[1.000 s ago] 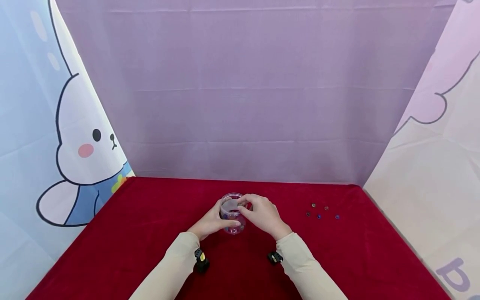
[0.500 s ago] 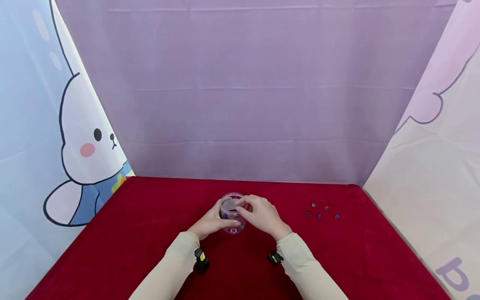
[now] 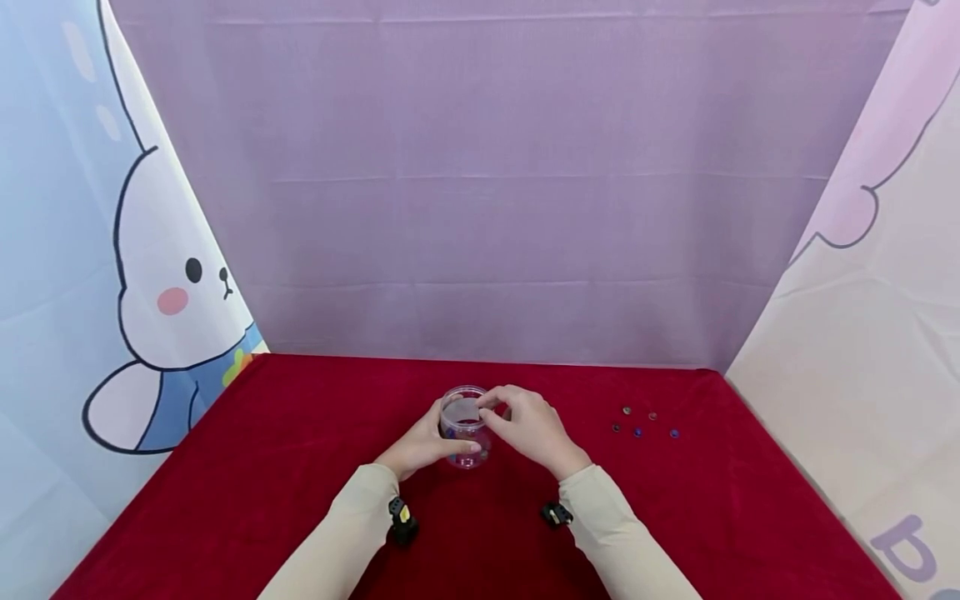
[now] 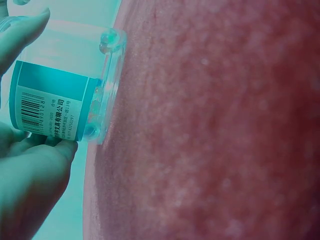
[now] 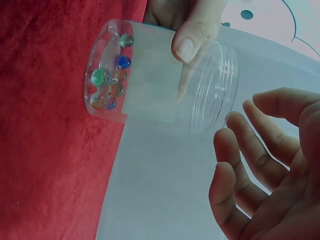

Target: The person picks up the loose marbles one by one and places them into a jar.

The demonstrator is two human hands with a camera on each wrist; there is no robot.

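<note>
A clear plastic jar (image 3: 464,427) stands upright on the red cloth, its mouth uncovered. My left hand (image 3: 422,446) grips its side, with the thumb across the front. In the right wrist view, several glass marbles (image 5: 100,77) in green, blue and amber lie at the jar's bottom. A printed label (image 4: 47,102) with a barcode wraps the jar in the left wrist view. My right hand (image 3: 529,427) is beside the rim, its fingers loosely bent. Nothing shows between those fingers (image 5: 227,145) in the right wrist view.
Several more marbles (image 3: 637,432) lie spread on the red cloth (image 3: 300,467) to the right of my right hand. A lilac curtain (image 3: 480,208) hangs behind the table, with printed cloths on both sides.
A second ago my right fingertips pinched a small marble over the jar's mouth; now they hold nothing. The right hand has drawn slightly right from the rim. The left hand keeps its hold.
</note>
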